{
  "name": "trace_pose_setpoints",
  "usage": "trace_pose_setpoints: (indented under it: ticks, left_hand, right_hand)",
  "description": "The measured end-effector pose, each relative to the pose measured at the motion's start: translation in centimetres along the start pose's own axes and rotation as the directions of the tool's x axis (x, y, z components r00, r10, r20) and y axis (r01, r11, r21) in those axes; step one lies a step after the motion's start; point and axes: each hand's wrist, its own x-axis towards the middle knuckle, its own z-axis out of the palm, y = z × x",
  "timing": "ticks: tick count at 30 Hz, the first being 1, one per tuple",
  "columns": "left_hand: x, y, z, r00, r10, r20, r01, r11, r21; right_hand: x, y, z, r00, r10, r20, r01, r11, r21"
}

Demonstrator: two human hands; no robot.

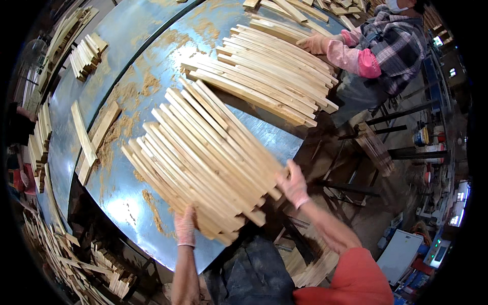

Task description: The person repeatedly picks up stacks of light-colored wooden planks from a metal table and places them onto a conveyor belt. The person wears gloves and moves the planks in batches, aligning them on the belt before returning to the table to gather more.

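A wide row of pale wooden strips (203, 157) lies side by side on the metal tabletop in front of me, its near ends uneven. My left hand (185, 226), in a light knit glove, grips the row's left side at the near end. On the opposite side, my gloved right hand (292, 185) holds the outermost strip near its end, thumb raised along the edge. Both hands press the row between them; the fingers under or behind the wood are partly hidden. One shorter strip (204, 105) lies on top of the row toward its far end.
A second row of strips (269, 71) lies beyond, where a co-worker's gloved hand (316, 43) rests. Two loose strips (84, 132) cross on the left. Sawdust (152, 84) covers parts of the metal table (124, 211). Small wood stacks (87, 56) stand farther left.
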Motion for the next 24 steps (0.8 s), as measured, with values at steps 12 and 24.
trace_pose_setpoints:
  ticks: [12,24]
  left_hand:
    - [3.8,7.0,-12.5,0.987,0.146,-0.069,-0.045,0.663,0.748]
    - [8.1,2.7,-11.4,0.978,0.201,0.051,-0.132,0.417,0.899]
  right_hand:
    - [-10.8,-6.6,3.5,0.831,0.126,0.542,-0.222,0.968,0.114]
    - [8.2,-8.2,6.7,0.972,-0.125,0.197,0.087,0.978,0.189]
